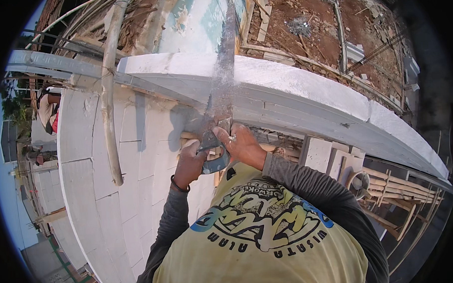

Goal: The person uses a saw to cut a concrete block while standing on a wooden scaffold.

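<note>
A hand saw (225,61) points away from my body, its long toothed blade crossing the top of a white block wall (289,79). The blade is smeared by motion or dust, and pale powder hangs around it where it meets the blocks. My left hand (189,164) is closed round the outer side of the saw's dark handle (217,164). My right hand (241,147) wraps the handle's upper end, close to where the blade joins it. Both arms wear grey sleeves. How deep the blade sits in the wall cannot be made out.
A wooden pole (110,90) stands left of the saw, before another white block wall (105,170). Another person (49,112) is at the far left. Bamboo scaffolding (400,190) and a bucket (358,183) lie to the right. Beyond the wall is brown ground (317,23) with debris.
</note>
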A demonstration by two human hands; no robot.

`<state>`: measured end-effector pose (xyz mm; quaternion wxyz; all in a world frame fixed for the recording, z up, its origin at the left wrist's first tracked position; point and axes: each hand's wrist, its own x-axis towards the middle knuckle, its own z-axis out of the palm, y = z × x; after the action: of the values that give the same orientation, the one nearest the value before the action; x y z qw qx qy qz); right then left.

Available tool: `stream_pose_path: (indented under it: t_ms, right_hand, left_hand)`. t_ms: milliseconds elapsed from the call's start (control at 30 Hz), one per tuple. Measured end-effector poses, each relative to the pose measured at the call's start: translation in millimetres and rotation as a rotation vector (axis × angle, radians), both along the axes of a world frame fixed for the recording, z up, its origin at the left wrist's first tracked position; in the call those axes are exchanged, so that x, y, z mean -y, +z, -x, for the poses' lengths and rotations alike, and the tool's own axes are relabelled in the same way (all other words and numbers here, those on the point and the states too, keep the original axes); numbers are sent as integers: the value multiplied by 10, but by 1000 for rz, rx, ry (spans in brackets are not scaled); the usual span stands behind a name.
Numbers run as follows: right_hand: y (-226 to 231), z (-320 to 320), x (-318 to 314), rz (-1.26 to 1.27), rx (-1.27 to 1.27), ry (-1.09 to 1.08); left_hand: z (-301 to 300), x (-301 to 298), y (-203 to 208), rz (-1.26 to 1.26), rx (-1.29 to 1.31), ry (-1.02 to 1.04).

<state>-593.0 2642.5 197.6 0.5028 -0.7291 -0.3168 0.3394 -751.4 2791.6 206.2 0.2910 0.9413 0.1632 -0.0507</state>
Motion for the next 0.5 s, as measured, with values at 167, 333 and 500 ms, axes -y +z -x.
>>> stream_pose_path:
  t_ms: [167, 333, 500]
  right_hand:
    - [76, -68, 120, -177, -30, -120]
    - [362, -639, 585, -46, -298, -242]
    - [213, -80, -6, 64, -61, -174]
  left_hand:
    - [-243, 350, 519, 211, 57, 182]
    - [-979, 426, 205, 356, 125, 39]
    - [-254, -53, 165, 333, 176, 28]
